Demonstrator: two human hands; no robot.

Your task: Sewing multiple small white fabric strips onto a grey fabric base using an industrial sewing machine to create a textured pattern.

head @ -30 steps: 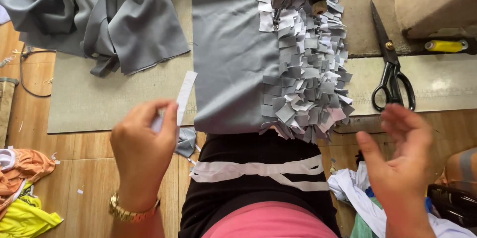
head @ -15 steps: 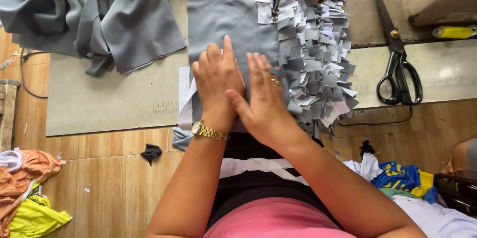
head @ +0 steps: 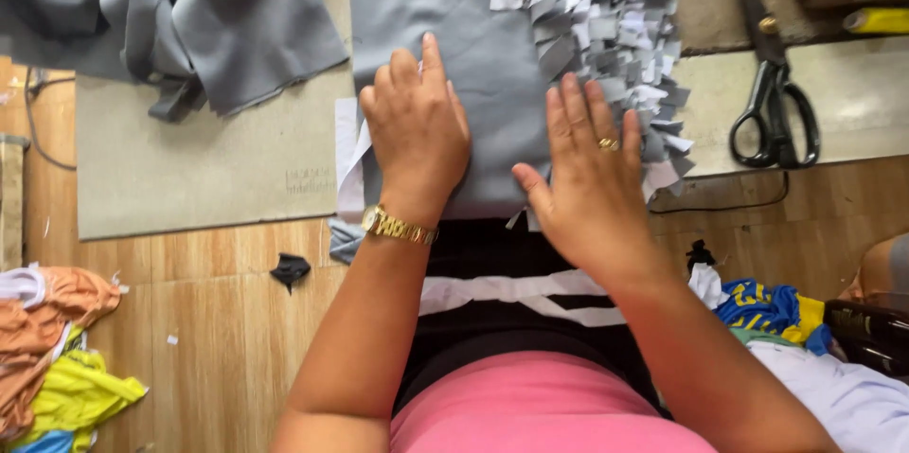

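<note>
Wooden flooring (head: 218, 339) runs below a pale counter (head: 189, 178) whose near edge crosses the view. On that counter lies a flat grey fabric panel (head: 473, 27), with a thick fringe of small grey and white fabric tabs (head: 615, 27) along its right side. The left hand (head: 417, 126), a gold watch (head: 398, 226) at its wrist, presses palm-down on the panel, fingers nearly together and flat, gripping nothing. The right hand (head: 587, 183), wearing a ring (head: 609, 143), lies flat just beside it, fingers slightly apart, their tips touching the tabs. A white strip (head: 348, 155) seems to stick out from under the panel's left edge. Black scissors (head: 772, 93) rest well to the right; crumpled grey cloth (head: 189, 17) sits at upper left.
</note>
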